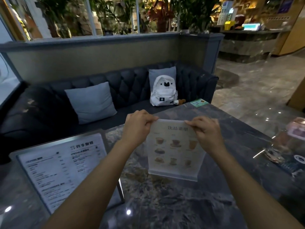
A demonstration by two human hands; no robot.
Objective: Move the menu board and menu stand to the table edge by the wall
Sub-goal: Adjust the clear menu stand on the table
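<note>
A clear acrylic menu stand with pictures of drinks stands upright on the dark marble table, near its middle. My left hand pinches its top left corner and my right hand pinches its top right corner. A flat menu board with white printed pages lies on the table at the left, below my left forearm, which crosses over its lower right part.
A dark tufted sofa with two grey cushions and a white backpack runs behind the table. A green card lies at the table's far corner. Glass items and a pink container sit at the right edge.
</note>
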